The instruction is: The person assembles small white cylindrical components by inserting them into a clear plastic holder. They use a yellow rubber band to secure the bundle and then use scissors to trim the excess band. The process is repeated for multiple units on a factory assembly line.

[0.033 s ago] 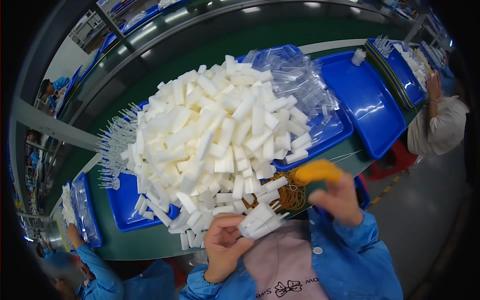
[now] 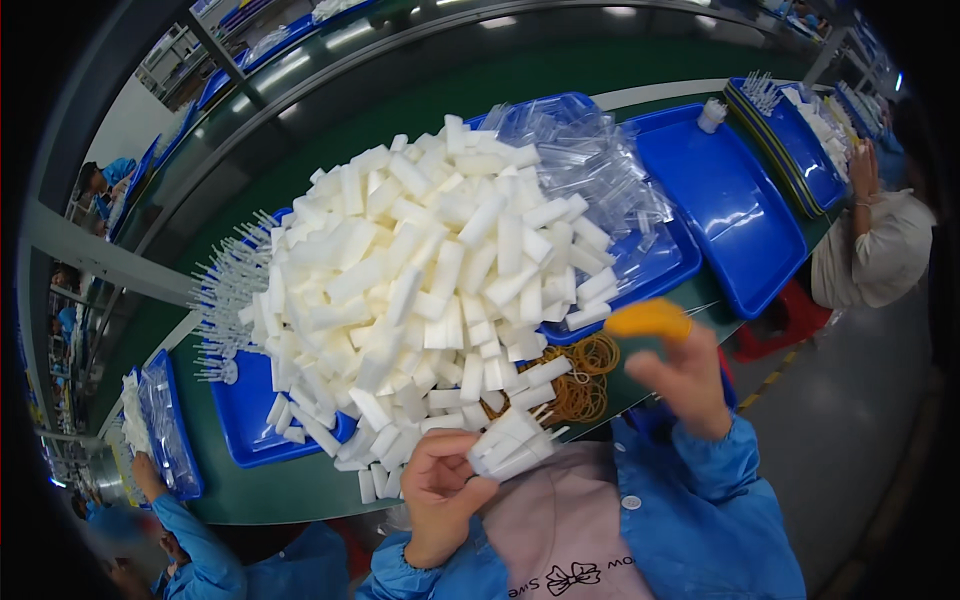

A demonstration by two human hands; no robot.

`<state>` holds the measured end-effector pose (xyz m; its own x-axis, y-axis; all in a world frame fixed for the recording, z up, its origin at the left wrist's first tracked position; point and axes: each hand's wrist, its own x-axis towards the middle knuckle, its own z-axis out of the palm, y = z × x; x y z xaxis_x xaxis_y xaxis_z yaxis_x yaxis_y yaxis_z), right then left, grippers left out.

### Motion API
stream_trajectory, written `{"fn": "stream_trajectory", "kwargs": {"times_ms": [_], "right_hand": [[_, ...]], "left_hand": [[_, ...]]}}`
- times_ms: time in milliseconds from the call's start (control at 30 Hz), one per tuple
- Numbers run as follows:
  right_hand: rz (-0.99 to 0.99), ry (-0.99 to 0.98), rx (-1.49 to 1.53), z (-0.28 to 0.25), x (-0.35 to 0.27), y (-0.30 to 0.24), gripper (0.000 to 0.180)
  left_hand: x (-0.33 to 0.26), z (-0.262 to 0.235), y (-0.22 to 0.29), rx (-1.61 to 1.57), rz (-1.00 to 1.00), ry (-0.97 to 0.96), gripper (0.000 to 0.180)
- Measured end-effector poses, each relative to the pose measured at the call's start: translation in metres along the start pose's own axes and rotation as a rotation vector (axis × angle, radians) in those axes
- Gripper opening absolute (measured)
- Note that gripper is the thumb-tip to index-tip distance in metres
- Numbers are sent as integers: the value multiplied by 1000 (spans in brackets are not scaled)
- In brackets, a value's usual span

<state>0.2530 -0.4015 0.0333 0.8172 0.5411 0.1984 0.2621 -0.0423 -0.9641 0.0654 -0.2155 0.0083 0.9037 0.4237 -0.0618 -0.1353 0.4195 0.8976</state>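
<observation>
My left hand (image 2: 443,492) is closed round a white pronged plastic piece (image 2: 513,445) with white foam blocks set about it. Thin white prongs stick out of its far right end. My right hand (image 2: 686,372) is raised to the right, apart from that piece. A yellow finger cover (image 2: 648,319) sits on its forefinger. Thumb and forefinger stand apart, with nothing seen between them; the other fingers are partly hidden. Below and left of the right hand lies a heap of brown rubber bands (image 2: 580,392). A big pile of white foam blocks (image 2: 420,270) rises beyond my left hand.
Clear plastic pieces (image 2: 570,150) fill a blue tray (image 2: 683,262) behind the pile. Another blue tray (image 2: 722,190) holds a small white bundle (image 2: 712,115). White pronged pieces (image 2: 235,295) stand at the left. Co-workers sit at both sides, one in a pale sleeve (image 2: 880,250).
My right hand has shifted slightly right and its thumb and forefinger remain apart. The left hand with the pronged piece has moved a little left.
</observation>
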Motion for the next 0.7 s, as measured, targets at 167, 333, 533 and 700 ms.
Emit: {"fn": "stream_trajectory", "kwargs": {"times_ms": [167,333,533,700], "right_hand": [[-314,105,-748,-50,46,36,14],[-256,-71,-1105,-64,68,53,18],[-244,-144,-1192,-64,71,58,23],[-213,55,-781,-66,57,44,26]], "left_hand": [[1,-2,2,-5,21,43,40],[2,1,2,-45,8,42,40],[4,2,1,-55,-7,55,42],[6,3,0,-67,-17,48,43]]}}
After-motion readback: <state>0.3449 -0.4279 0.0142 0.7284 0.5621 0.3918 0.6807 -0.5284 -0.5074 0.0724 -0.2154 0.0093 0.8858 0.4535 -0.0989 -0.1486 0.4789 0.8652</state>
